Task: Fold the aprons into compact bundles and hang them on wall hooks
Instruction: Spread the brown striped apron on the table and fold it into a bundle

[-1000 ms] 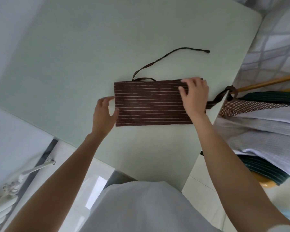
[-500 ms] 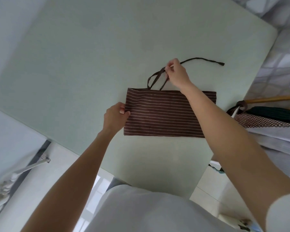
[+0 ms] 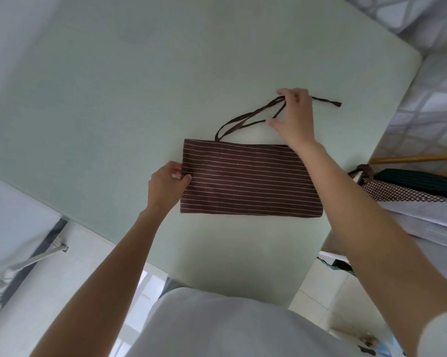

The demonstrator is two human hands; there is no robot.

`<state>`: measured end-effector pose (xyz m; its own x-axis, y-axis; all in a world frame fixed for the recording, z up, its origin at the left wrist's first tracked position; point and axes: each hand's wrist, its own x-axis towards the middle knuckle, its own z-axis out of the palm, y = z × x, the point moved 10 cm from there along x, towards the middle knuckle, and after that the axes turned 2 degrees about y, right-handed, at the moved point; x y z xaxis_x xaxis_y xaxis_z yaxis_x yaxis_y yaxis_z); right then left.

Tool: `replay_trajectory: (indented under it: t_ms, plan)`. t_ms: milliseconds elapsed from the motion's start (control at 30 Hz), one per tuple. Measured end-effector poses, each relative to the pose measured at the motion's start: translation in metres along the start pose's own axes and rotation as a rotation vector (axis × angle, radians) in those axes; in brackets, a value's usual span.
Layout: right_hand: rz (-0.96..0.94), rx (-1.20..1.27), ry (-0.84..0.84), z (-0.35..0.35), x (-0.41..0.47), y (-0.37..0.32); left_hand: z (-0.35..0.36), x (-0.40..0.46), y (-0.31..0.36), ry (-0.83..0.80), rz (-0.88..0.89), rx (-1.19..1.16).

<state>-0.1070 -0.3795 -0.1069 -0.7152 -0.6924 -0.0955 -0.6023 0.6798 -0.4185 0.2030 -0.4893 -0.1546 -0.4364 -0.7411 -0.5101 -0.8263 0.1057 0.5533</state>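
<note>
on the table [image 3: 114, 124], folded apron [image 3: 250, 180] lengthwise left-right, left hand [image 3: 165, 185] pinching its edge, right hand [image 3: 293, 114] pinching strap [image 3: 245, 119]

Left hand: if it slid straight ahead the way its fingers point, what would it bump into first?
The left hand already pinches the striped apron at its edge, so it would likely just push into that folded cloth on the table.

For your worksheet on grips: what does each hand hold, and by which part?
Left hand pinches the folded striped apron at its left edge. Right hand pinches the apron's tie strap near its far bend.
</note>
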Motion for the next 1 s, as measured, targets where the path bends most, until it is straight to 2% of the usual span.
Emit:
replay_trajectory:
  t_ms: [67, 133, 200, 267, 400, 533, 700, 833, 900, 1000]
  plan:
    - [-0.203, -0.094, 0.062, 0.002, -0.017, -0.027, -0.001, -0.001, 0.001, -0.006, 0.008, -0.011]
    - [-0.312, -0.141, 0.014, 0.017, -0.025, -0.040, -0.001, -0.001, 0.001, -0.010, 0.013, -0.016]
    - [-0.240, -0.054, -0.051, 0.027, -0.018, -0.035, -0.001, 0.000, 0.001, -0.010, 0.009, -0.017]
    - [-0.159, -0.020, -0.047, 0.024, -0.006, -0.024, 0.000, 0.000, 0.000, -0.010, 0.007, -0.019]
    - [-0.081, -0.067, 0.151, -0.023, 0.023, -0.005, -0.001, 0.001, -0.002, -0.003, -0.001, 0.000]
    - [-0.028, 0.016, 0.011, -0.026, 0.024, 0.005, -0.003, 0.003, 0.002, 0.022, 0.000, 0.001]
    - [0.094, 0.106, 0.023, -0.009, -0.048, 0.001, 0.000, 0.000, -0.004, 0.024, -0.010, -0.026]
    - [-0.046, -0.043, -0.006, 0.031, -0.153, -0.036, 0.001, -0.002, -0.006, 0.029, 0.007, 0.000]
    - [-0.091, -0.138, -0.039, 0.053, -0.196, -0.044, -0.003, -0.003, -0.001, 0.045, 0.067, 0.037]
    - [-0.029, -0.209, -0.072, 0.072, -0.228, -0.034, -0.016, 0.004, 0.030, 0.120, 0.363, 0.183]
